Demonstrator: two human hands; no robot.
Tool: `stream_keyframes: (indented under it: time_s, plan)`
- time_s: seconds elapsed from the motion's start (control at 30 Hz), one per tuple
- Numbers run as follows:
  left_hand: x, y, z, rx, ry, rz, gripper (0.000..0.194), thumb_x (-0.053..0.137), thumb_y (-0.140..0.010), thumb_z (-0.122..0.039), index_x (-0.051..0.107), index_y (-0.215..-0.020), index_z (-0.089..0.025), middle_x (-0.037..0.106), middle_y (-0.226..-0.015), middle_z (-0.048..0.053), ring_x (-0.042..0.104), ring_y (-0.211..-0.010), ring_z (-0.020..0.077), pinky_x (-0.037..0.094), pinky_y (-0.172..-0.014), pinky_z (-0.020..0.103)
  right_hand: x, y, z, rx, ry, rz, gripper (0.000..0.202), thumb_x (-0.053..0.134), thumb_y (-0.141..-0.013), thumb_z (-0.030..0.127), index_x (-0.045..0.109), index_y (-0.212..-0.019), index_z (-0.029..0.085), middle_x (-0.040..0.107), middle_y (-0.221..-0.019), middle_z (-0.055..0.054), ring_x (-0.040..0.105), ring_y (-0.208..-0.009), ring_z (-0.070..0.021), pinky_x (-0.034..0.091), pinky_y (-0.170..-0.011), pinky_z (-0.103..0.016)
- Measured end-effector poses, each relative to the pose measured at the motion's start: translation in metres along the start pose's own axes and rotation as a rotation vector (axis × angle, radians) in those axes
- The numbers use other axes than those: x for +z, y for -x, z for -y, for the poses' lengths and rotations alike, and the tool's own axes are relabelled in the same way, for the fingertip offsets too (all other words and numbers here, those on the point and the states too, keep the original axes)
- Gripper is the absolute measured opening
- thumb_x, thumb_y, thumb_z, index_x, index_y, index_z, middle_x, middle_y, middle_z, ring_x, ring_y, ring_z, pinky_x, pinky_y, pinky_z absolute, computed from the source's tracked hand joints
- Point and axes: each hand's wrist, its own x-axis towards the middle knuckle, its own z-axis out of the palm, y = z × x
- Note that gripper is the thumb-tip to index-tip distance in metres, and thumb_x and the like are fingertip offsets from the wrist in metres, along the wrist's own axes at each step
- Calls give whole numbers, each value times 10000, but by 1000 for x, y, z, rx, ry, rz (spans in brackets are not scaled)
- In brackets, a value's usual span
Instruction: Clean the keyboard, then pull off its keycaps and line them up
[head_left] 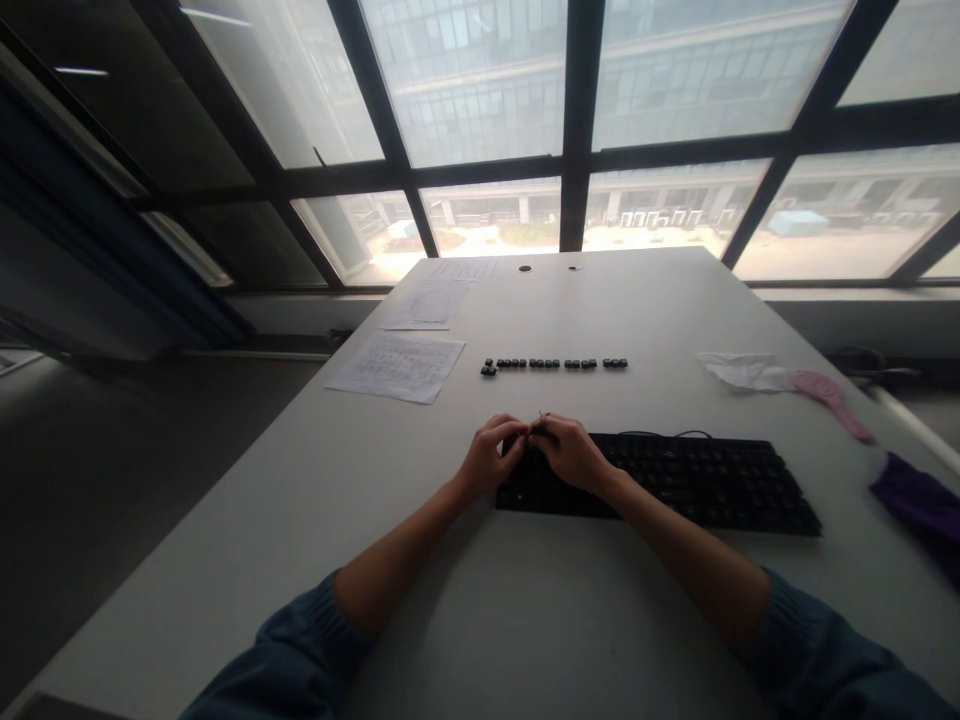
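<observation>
Paper sheets (397, 368): lying on the left side of the white counter (375, 470), well apart from the work.
Left hand (491, 450): at the left end of the keyboard, thumb and fingers curled into a narrow pinch; I cannot tell whether anything is between them.
Small black keycaps (545, 363): set out on the counter beyond the keyboard in short groups along one line, with one piece sitting nearer at the left end.
Right hand (571, 450): just beside the left, fingers drawn in narrow; a thin light piece (541, 414) pokes up at the fingertips, too small to name, and its hold is unclear.
Black keyboard (712, 480): flat on the counter, its left part under both hands.
Step at the keys: probably detaching or seating a single key; one view does not settle which.
Next move at the keys: seems to call for a steady left hand and a straight, careful lift or press by the right, sparing neighbouring keys.
White tissue (746, 372): crumpled, right of the keycaps.
Pink brush (829, 398): beside the tissue.
Purple cloth (915, 500): at the counter's right edge.
</observation>
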Motion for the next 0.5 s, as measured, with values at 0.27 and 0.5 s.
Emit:
stream_keyframes:
  time_s: [0.27, 0.5]
  plan:
    - [4, 0, 5, -51, -72, 91, 197, 732, -836, -309, 736, -1016, -228, 671, -926, 54, 614, -912, 206, 504, -836, 344, 0, 2, -9, 135, -198, -90, 95, 597, -882, 218, 678, -851, 179, 664, -731, -27, 629, -676, -173, 496, -669, -294]
    - [6, 2, 4, -53, -50, 55, 177, 735, -839, -305, 740, -996, -224, 677, -912, 56, 613, -902, 209, 507, -828, 355, -2, 1, -2, 123, -187, -79, 98, 597, -862, 195, 692, -856, 173, 641, -719, -15, 598, -651, -153, 481, -662, -281]
